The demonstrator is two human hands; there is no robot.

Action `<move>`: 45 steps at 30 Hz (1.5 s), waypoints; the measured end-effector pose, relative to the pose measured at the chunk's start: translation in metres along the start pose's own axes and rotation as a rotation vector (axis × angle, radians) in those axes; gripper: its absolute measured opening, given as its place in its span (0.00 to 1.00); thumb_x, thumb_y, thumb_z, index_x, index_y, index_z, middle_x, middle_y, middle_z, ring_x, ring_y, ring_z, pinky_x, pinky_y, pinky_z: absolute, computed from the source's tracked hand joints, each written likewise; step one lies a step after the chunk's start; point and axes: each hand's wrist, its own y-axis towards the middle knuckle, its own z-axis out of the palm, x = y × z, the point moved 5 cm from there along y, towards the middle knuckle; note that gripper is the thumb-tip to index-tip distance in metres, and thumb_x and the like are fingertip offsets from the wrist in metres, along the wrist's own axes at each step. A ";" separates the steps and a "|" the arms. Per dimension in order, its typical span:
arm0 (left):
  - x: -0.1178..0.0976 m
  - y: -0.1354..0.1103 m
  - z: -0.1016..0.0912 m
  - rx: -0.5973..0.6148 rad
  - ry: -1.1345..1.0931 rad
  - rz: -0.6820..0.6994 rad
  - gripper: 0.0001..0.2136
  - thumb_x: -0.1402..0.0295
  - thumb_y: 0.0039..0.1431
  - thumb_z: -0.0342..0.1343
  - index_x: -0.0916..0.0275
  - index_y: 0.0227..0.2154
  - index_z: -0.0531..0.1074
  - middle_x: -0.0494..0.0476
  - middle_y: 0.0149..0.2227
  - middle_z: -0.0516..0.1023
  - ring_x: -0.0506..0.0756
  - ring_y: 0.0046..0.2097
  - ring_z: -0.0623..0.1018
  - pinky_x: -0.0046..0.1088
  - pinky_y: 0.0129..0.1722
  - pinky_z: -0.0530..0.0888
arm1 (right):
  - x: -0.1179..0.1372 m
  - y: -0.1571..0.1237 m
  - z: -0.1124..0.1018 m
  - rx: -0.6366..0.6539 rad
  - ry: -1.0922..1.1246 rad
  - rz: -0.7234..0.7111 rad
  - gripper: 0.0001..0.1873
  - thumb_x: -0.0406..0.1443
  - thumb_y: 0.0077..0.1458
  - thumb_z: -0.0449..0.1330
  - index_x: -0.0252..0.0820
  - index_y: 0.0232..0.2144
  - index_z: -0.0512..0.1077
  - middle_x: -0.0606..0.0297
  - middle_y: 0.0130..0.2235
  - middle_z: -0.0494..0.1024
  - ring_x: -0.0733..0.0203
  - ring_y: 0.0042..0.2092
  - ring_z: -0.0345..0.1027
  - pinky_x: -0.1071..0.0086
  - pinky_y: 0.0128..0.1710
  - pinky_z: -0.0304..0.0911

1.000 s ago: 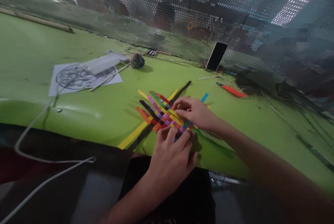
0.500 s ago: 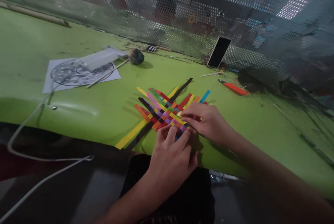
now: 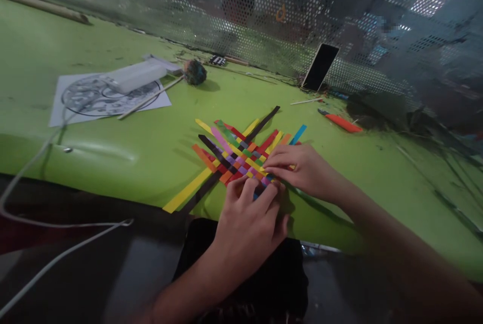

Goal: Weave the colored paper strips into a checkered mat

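Observation:
A mat of woven coloured paper strips (image 3: 237,155) lies on the green table (image 3: 113,153) near its front edge, with yellow and dark strips sticking out toward me. My left hand (image 3: 251,218) rests on the mat's near edge, fingers stretched flat and pressing the strips. My right hand (image 3: 302,168) lies on the mat's right side, fingers extended and close together, their tips on the yellow and pink strips.
A printed sheet (image 3: 101,100) with a white box and a stick on it lies at the left. A dark ball (image 3: 195,71), a phone (image 3: 320,66) leaning on the mesh wall and an orange cutter (image 3: 341,122) are farther back. A white cable (image 3: 45,223) runs at the lower left.
My right hand has slid from the mat's middle to its right side, uncovering more strips. My left hand has stayed on the near edge. The view has tilted slightly.

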 end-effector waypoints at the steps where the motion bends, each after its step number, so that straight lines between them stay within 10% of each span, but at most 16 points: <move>1: 0.000 0.000 0.000 0.001 0.000 0.000 0.17 0.63 0.68 0.54 0.66 0.55 0.74 0.59 0.46 0.79 0.64 0.48 0.70 0.50 0.50 0.67 | -0.001 0.000 0.001 0.004 0.011 0.003 0.08 0.30 0.63 0.61 0.40 0.36 0.81 0.61 0.38 0.83 0.61 0.39 0.76 0.68 0.40 0.67; 45: 0.002 -0.001 0.000 -0.040 -0.011 0.004 0.10 0.63 0.67 0.55 0.61 0.43 0.79 0.54 0.50 0.80 0.64 0.50 0.71 0.49 0.49 0.66 | 0.014 0.000 0.016 0.016 -0.279 0.005 0.13 0.30 0.65 0.57 0.36 0.32 0.80 0.58 0.33 0.76 0.59 0.36 0.68 0.66 0.35 0.61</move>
